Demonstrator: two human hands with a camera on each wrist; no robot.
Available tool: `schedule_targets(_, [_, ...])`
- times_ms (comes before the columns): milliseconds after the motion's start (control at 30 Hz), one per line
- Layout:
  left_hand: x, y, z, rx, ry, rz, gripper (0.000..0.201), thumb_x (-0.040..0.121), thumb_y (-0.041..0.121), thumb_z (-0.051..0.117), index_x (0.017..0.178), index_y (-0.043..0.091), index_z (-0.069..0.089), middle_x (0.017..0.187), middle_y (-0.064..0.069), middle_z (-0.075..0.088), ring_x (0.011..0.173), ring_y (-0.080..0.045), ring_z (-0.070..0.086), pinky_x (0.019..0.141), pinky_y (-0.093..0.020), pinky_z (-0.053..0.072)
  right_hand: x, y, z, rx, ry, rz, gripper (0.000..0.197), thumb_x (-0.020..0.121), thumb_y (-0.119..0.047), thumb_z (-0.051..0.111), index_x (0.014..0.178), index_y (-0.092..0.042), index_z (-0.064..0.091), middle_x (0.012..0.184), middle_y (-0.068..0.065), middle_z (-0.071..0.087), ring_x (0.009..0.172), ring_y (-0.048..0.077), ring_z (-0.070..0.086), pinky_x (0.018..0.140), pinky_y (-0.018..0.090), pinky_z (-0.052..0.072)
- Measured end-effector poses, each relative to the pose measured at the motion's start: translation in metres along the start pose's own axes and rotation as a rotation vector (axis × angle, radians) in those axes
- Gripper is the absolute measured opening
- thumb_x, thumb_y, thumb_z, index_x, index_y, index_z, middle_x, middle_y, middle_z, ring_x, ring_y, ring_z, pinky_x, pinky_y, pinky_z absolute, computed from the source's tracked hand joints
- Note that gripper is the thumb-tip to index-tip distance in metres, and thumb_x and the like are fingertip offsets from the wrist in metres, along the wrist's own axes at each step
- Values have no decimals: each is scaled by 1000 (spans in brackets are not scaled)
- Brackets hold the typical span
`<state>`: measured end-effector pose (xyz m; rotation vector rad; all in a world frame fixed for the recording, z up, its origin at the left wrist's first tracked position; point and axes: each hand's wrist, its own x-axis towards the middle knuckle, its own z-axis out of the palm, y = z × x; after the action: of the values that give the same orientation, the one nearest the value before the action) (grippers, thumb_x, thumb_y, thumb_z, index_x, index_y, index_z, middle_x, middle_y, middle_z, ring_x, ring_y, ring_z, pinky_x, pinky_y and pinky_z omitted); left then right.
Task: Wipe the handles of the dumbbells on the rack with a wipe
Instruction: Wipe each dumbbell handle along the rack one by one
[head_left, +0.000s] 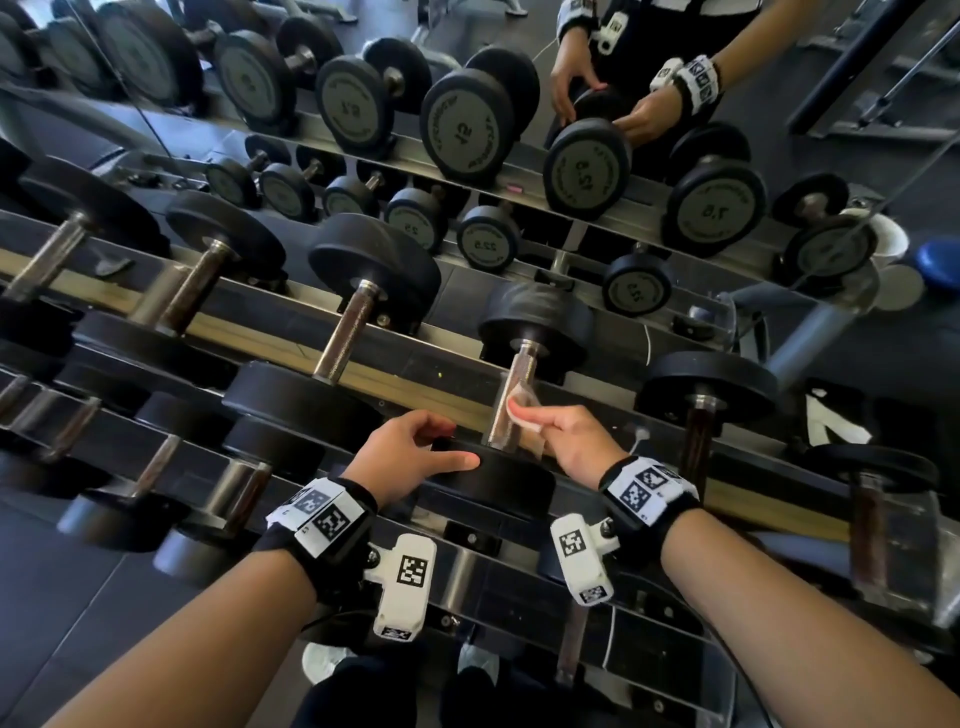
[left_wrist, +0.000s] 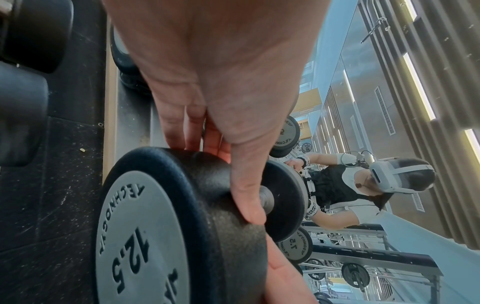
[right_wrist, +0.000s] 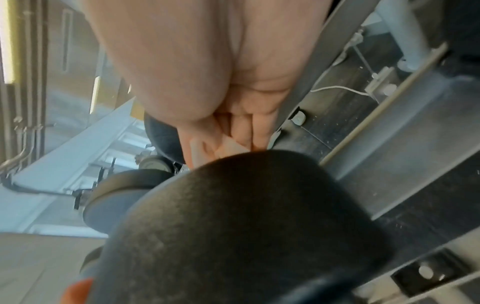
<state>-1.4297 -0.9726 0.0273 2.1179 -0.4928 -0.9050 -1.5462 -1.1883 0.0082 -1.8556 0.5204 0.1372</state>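
Note:
A black dumbbell marked 12.5 (left_wrist: 145, 246) lies on the rack's top tier, its steel handle (head_left: 514, 379) pointing away from me. My left hand (head_left: 415, 447) grips the near head (head_left: 498, 480), fingers over the top and thumb (left_wrist: 249, 195) along the rim. My right hand (head_left: 561, 436) pinches a small white wipe (head_left: 522, 413) and presses it against the right side of the handle's near half. In the right wrist view the wipe (right_wrist: 228, 148) shows between the fingers (right_wrist: 249, 127), just beyond the blurred black head (right_wrist: 246, 216).
Neighbouring dumbbells sit close on the left (head_left: 348, 332) and right (head_left: 698, 441) of the rack rail (head_left: 753, 499). A lower tier (head_left: 239, 488) holds several more. A mirror (head_left: 467, 130) behind the rack reflects the dumbbells and the person. A white cable (head_left: 647, 343) hangs by the rack.

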Motion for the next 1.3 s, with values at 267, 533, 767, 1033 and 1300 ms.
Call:
schedule_targets(267, [-1, -1, 1, -9, 5, -2, 65, 57, 58, 84, 114, 32, 64, 109, 18, 65, 107, -3, 59, 91, -21, 44, -13, -47, -47, -122, -52, -83, 23, 92, -17, 65, 102, -33, 77, 100, -12, 73, 86, -8, 64, 79, 7, 45])
schedule_targets(533, [-4, 1, 3, -14, 24, -27, 60, 64, 52, 83, 117, 33, 62, 110, 21, 61, 107, -1, 55, 88, -19, 39, 20, -55, -45, -542, 15, -310, 42, 100, -3, 44, 133, -21, 63, 138, -11, 57, 132, 1, 47, 104, -2, 19])
schedule_targets(767, [-5, 3, 4, -25, 41, -40, 58, 65, 51, 83, 116, 35, 61, 105, 24, 59, 97, 7, 53, 79, -13, 37, 30, -40, -40, -802, -26, -424, 46, 92, 6, 52, 134, -11, 61, 150, 3, 41, 135, 19, 40, 112, 18, 27])
schedule_targets(1033, [-7, 5, 5, -48, 40, -61, 57, 67, 49, 82, 118, 35, 60, 111, 20, 59, 108, -4, 53, 87, -23, 37, 39, -38, -45, -889, -88, -567, 41, 100, -9, 51, 141, -8, 53, 148, 7, 50, 142, 19, 40, 120, 24, 21])
schedule_targets(1300, [-7, 6, 4, -53, 44, -78, 58, 67, 48, 83, 119, 35, 60, 115, 18, 59, 107, -2, 51, 78, -16, 34, 30, -28, -30, -916, -331, -584, 45, 102, -6, 44, 146, -16, 47, 153, 1, 45, 146, 6, 27, 120, 17, 12])
